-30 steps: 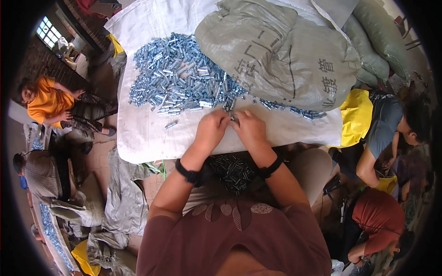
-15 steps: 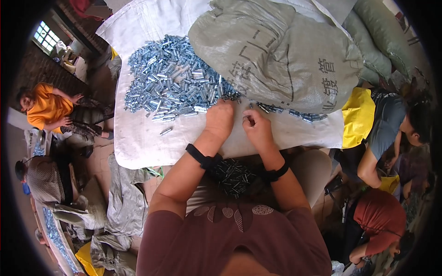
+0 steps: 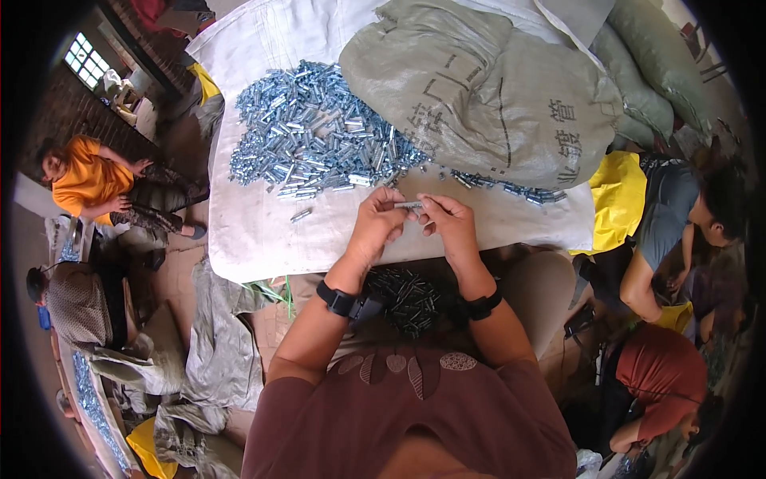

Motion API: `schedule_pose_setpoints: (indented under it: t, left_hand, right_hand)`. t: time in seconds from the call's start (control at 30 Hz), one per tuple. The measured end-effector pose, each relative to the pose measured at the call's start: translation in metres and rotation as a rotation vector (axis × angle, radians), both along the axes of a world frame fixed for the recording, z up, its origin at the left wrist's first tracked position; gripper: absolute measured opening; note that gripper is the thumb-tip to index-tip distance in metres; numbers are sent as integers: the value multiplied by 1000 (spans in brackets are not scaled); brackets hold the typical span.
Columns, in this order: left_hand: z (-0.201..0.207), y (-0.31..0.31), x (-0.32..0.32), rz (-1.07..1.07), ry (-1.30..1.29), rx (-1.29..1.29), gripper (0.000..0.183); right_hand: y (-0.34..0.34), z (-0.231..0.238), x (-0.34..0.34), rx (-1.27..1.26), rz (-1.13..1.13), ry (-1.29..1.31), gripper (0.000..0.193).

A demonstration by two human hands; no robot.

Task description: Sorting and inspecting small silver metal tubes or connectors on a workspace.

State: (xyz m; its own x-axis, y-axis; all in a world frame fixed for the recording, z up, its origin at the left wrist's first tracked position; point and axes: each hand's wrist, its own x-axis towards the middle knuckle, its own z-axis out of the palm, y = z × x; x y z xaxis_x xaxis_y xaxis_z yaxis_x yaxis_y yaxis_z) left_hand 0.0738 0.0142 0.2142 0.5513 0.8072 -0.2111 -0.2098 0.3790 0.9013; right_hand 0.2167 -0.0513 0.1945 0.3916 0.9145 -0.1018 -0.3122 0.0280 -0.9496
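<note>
My left hand (image 3: 373, 225) and my right hand (image 3: 450, 226) meet over the near part of the white-covered table (image 3: 255, 243). Pinched end to end between their fingertips is a small silvery metal tube (image 3: 409, 205); the fingers cover both its ends. Just beyond lies a broad pile of shiny bluish metal tubes (image 3: 319, 132). One loose tube (image 3: 301, 215) rests apart, left of my left hand. Below my wrists, a heap of dark, thin metal pieces (image 3: 405, 299) sits at my lap, partly shaded.
A large grey-green woven sack (image 3: 487, 88) covers the table's far right, with more tubes (image 3: 519, 190) along its near edge. People sit at both sides, one in an orange shirt (image 3: 84, 180), one in red (image 3: 662, 371). Full sacks (image 3: 650, 64) stand at the back right.
My hands have come together, the left drawing back from the pile's edge. The metal tube now shows between them. The view has shifted slightly.
</note>
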Motion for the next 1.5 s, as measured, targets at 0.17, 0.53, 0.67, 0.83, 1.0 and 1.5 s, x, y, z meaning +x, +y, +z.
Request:
schedule_pose_setpoints:
  t: [0.17, 0.53, 0.67, 0.83, 1.0, 1.5]
  left_hand:
    - [-5, -26, -14, -14, 126, 223, 11]
    - [-16, -35, -28, -129, 235, 366, 12]
    - [1, -45, -29, -152, 183, 144, 14]
    - [-2, -48, -31, -197, 168, 166, 16]
    - [-6, -47, -30, -218, 238, 239, 15]
    - [-18, -55, -29, -226, 257, 269, 14]
  right_hand:
    - [-9, 11, -13, 64, 102, -41, 20]
    - [-20, 12, -15, 34, 97, -114, 20]
    - [-26, 18, -14, -22, 101, -59, 18]
    - [-31, 22, -17, -55, 154, -51, 16]
    - [-31, 20, -16, -60, 111, -250, 18]
    - [-47, 17, -37, 170, -42, -1205, 17]
